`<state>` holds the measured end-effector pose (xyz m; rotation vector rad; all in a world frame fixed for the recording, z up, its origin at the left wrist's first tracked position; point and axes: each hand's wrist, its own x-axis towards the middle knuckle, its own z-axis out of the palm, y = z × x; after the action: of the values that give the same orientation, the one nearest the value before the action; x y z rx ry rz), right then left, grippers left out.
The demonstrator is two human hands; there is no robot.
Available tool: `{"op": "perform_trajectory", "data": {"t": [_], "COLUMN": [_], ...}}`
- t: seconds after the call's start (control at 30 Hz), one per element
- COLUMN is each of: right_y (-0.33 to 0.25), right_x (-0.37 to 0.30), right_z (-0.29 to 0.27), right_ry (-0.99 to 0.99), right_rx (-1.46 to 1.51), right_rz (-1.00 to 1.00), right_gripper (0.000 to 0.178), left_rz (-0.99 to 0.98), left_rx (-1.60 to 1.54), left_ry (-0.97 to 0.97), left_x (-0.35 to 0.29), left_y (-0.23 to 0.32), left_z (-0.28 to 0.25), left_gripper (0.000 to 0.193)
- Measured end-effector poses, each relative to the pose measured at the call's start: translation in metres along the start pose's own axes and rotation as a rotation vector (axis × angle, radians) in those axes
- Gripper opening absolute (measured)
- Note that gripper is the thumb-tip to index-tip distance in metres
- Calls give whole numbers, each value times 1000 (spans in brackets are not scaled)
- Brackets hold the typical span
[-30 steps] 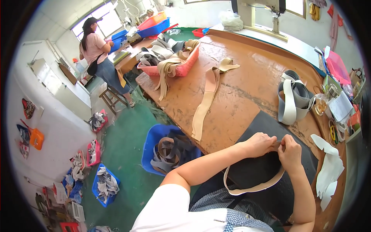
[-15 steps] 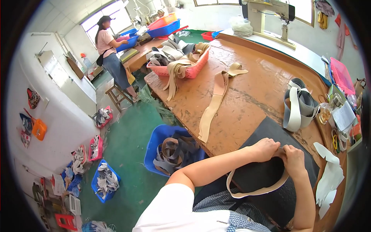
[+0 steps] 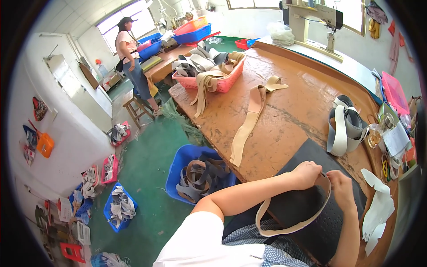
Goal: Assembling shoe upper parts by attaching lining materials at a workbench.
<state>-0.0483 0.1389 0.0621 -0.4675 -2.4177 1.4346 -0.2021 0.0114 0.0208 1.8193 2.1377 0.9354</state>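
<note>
A long beige strip (image 3: 289,231), dark on its outer side, hangs in a wide loop over my lap and the black mat (image 3: 307,156). My left hand (image 3: 308,175) is closed on the upper part of the strip, fingers pinched together. Close to its right, my right hand (image 3: 341,188) pinches the strip near the same spot, a small gap between the two hands. Whether two ends meet there is hidden by my fingers. Tan strips (image 3: 250,122) lie flat on the brown table, beyond my left forearm.
Grey and white rolled strips (image 3: 349,124) stand at the right, near a torn white sheet (image 3: 378,209). A blue bin (image 3: 178,167) of strips is on the floor at the left. A pink basket (image 3: 231,79) stands at the far table edge. Beyond it is another person (image 3: 129,51).
My right hand has turned slightly and sits a little lower. The loop's lower side has swung left and down. The other person has straightened, one arm now lower.
</note>
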Motion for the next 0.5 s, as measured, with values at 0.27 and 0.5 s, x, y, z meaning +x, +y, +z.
{"op": "perform_trajectory", "data": {"t": [0.27,0.5], "right_y": [22,22], "right_x": [-25,-26], "right_z": [13,17], "right_ry": [5,204], "right_rx": [9,149], "right_rz": [-204,37], "right_gripper": [56,20], "left_rz": [-147,-56], "left_rx": [-253,-89], "left_ry": [60,252], "left_x": [-3,-20], "left_y": [-2,37], "left_z": [-2,3], "left_gripper": [21,19]}}
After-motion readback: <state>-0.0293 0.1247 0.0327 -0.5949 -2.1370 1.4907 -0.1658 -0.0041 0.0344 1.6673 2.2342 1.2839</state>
